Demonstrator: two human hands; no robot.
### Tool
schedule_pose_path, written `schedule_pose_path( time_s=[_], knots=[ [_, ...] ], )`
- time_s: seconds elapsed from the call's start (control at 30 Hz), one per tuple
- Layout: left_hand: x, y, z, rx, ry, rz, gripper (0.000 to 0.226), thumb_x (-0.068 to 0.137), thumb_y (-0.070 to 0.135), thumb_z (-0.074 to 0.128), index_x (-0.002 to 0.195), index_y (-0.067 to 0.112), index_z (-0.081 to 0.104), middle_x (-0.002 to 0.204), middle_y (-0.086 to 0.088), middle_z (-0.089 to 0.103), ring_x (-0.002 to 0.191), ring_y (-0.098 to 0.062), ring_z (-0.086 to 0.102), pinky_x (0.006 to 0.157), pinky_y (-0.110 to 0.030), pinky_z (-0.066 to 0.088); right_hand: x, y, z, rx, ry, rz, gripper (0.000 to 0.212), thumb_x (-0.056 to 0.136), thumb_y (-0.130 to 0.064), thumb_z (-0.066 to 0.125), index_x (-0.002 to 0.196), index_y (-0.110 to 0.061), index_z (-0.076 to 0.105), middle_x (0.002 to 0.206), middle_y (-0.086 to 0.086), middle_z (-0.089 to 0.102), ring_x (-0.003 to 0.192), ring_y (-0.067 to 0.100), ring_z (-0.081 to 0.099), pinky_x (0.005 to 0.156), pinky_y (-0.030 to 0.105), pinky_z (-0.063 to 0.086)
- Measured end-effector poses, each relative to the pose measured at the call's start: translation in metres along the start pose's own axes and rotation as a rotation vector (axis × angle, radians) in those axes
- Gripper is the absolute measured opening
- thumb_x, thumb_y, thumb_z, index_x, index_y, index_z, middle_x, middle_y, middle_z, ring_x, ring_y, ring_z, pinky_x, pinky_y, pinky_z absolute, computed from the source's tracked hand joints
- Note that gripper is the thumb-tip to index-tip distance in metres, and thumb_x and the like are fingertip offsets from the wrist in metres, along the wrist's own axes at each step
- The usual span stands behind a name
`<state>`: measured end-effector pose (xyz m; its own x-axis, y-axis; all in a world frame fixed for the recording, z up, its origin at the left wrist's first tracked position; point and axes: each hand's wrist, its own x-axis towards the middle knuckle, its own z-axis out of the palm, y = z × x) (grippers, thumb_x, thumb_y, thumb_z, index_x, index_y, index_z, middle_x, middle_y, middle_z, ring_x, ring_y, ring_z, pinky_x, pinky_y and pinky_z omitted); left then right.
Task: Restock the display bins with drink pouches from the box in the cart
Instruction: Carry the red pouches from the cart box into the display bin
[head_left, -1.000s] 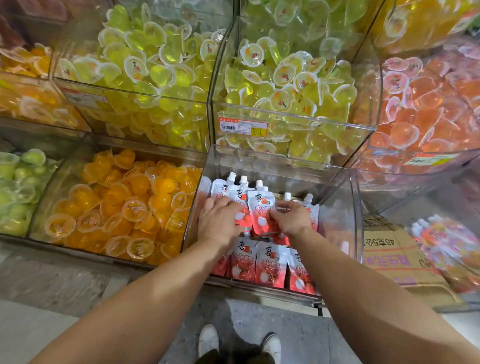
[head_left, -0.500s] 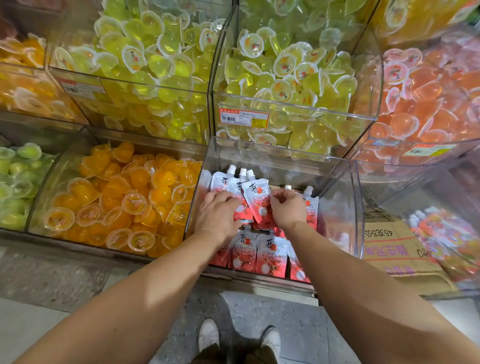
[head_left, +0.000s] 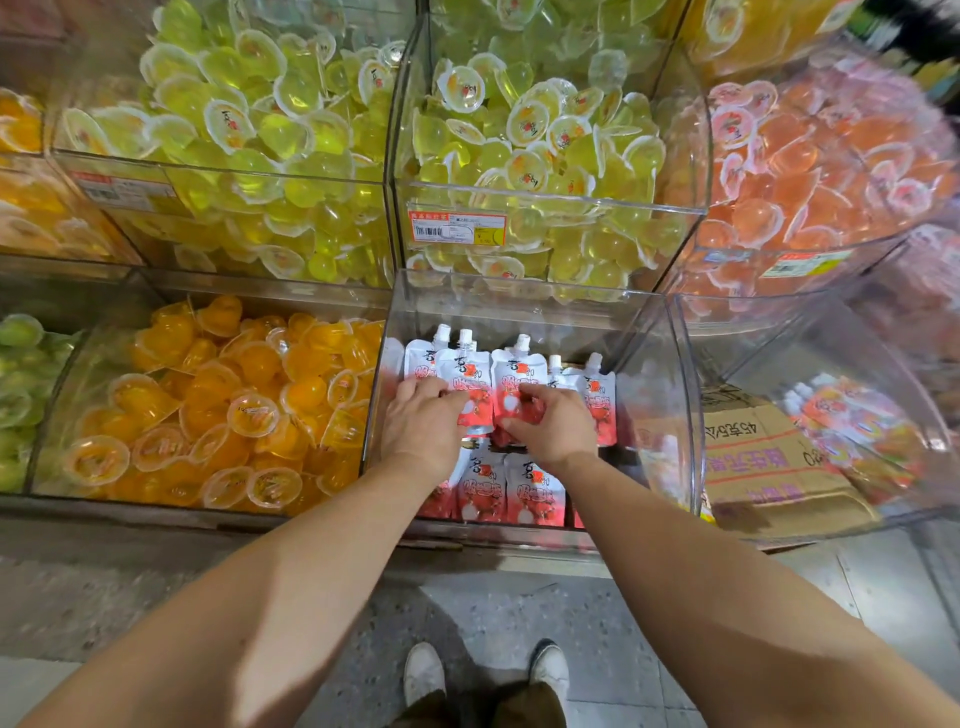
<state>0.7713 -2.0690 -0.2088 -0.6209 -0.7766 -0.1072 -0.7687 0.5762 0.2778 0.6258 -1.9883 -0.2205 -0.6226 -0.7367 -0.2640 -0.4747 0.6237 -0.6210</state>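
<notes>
Red-and-white drink pouches with white spouts lie in rows in the clear acrylic display bin (head_left: 675, 415) in the lower middle. My left hand (head_left: 423, 423) rests on a pouch (head_left: 467, 376) in the back row, fingers curled round its lower edge. Beside it, my right hand (head_left: 550, 423) pinches the neighbouring pouch (head_left: 519, 371). More pouches (head_left: 511, 491) lie in the front row below my wrists. A cardboard box (head_left: 763, 457) shows through the bin to the right, with more pouches (head_left: 852, 415) beside it, blurred.
Bins of orange jelly cups (head_left: 234, 405), yellow-green jelly cups (head_left: 270, 135) and pink-orange cups (head_left: 810, 150) surround the pouch bin. A price label (head_left: 457, 227) sits on the upper bin's front. My white shoes (head_left: 483, 670) stand on the speckled floor.
Both hands stay on the back-row pouches, shifting them slightly; the pouch between them now stands straighter. The camera has tilted a little.
</notes>
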Motion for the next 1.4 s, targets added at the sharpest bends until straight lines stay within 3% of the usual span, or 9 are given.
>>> schedule_pose_path(
  time_s=[0.07, 0.27, 0.37, 0.43, 0.5, 0.63, 0.87, 1.03, 1.4],
  knots=[
    [0.0, 0.001, -0.001, 0.011, -0.009, -0.001, 0.042, 0.096, 0.031, 0.052, 0.137, 0.029, 0.05, 0.142, 0.0, 0.043, 0.13, -0.025, 0.03, 0.106, -0.034, 0.03, 0.001, -0.003, 0.0, -0.055, 0.014, 0.011, 0.053, 0.079, -0.04, 0.074, 0.128, -0.033, 0.056, 0.126, 0.001, 0.051, 0.112, 0.021, 0.054, 0.086, 0.027, 0.043],
    [0.0, 0.002, -0.008, -0.018, -0.054, -0.021, 0.05, 0.093, 0.032, 0.058, 0.141, 0.028, 0.044, 0.144, -0.001, 0.04, 0.133, -0.025, 0.027, 0.11, -0.034, 0.027, -0.008, 0.0, -0.019, -0.107, -0.125, -0.008, 0.073, 0.075, -0.041, 0.077, 0.14, -0.032, 0.044, 0.141, 0.006, 0.038, 0.129, 0.027, 0.042, 0.108, 0.034, 0.036],
    [-0.001, 0.009, -0.017, -0.067, -0.043, -0.07, 0.056, 0.091, 0.029, 0.061, 0.143, 0.026, 0.041, 0.147, -0.001, 0.038, 0.134, -0.026, 0.028, 0.111, -0.032, 0.026, -0.017, 0.001, -0.042, -0.075, -0.13, -0.022, 0.077, 0.076, -0.037, 0.077, 0.143, -0.024, 0.041, 0.145, 0.011, 0.037, 0.128, 0.028, 0.044, 0.107, 0.031, 0.039],
    [-0.003, 0.017, -0.026, -0.109, -0.013, -0.1, 0.056, 0.091, 0.027, 0.061, 0.143, 0.027, 0.041, 0.147, -0.002, 0.038, 0.133, -0.026, 0.03, 0.111, -0.032, 0.026, -0.025, 0.0, -0.062, -0.005, -0.109, -0.064, 0.064, 0.083, -0.027, 0.072, 0.141, -0.02, 0.045, 0.138, 0.013, 0.048, 0.111, 0.026, 0.057, 0.083, 0.022, 0.048],
    [-0.006, 0.029, -0.036, -0.158, 0.022, -0.118, 0.055, 0.09, 0.025, 0.062, 0.142, 0.025, 0.043, 0.146, -0.003, 0.039, 0.134, -0.026, 0.031, 0.111, -0.032, 0.025, -0.035, -0.003, -0.086, 0.093, -0.06, -0.134, 0.048, 0.089, -0.017, 0.066, 0.134, -0.017, 0.053, 0.125, 0.013, 0.061, 0.094, 0.023, 0.062, 0.066, 0.023, 0.049],
    [-0.018, 0.068, -0.05, -0.204, 0.1, -0.138, 0.053, 0.088, 0.026, 0.063, 0.139, 0.019, 0.048, 0.142, -0.008, 0.044, 0.132, -0.028, 0.036, 0.109, -0.032, 0.024, -0.054, 0.008, -0.143, 0.16, 0.125, -0.273, 0.032, 0.089, -0.013, 0.063, 0.12, -0.017, 0.064, 0.106, 0.0, 0.067, 0.088, 0.01, 0.057, 0.082, 0.018, 0.044],
    [-0.051, 0.223, -0.038, -0.247, 0.176, 0.072, 0.053, 0.087, 0.033, 0.064, 0.136, 0.016, 0.052, 0.139, -0.008, 0.049, 0.131, -0.026, 0.04, 0.11, -0.031, 0.025, -0.099, 0.11, -0.244, -0.09, 0.255, -0.231, 0.047, 0.087, -0.027, 0.065, 0.132, -0.017, 0.056, 0.131, 0.009, 0.059, 0.126, 0.026, 0.05, 0.106, 0.03, 0.035],
    [-0.063, 0.348, -0.015, -0.206, 0.166, 0.279, 0.055, 0.087, 0.041, 0.061, 0.137, 0.021, 0.049, 0.14, -0.002, 0.046, 0.132, -0.024, 0.036, 0.108, -0.024, 0.018, -0.123, 0.199, -0.306, -0.201, 0.316, -0.072, 0.057, 0.086, -0.041, 0.062, 0.139, -0.026, 0.048, 0.138, 0.01, 0.051, 0.13, 0.026, 0.042, 0.108, 0.03, 0.031],
    [-0.05, 0.607, 0.075, -0.085, -0.093, 0.719, 0.066, 0.085, 0.049, 0.061, 0.142, 0.023, 0.041, 0.145, -0.002, 0.042, 0.134, -0.026, 0.034, 0.113, -0.03, 0.023, -0.171, 0.404, -0.43, -0.093, 0.5, 0.361, 0.06, 0.091, -0.048, 0.054, 0.146, -0.033, 0.034, 0.152, 0.006, 0.033, 0.14, 0.028, 0.027, 0.113, 0.038, 0.027]
  ],
)
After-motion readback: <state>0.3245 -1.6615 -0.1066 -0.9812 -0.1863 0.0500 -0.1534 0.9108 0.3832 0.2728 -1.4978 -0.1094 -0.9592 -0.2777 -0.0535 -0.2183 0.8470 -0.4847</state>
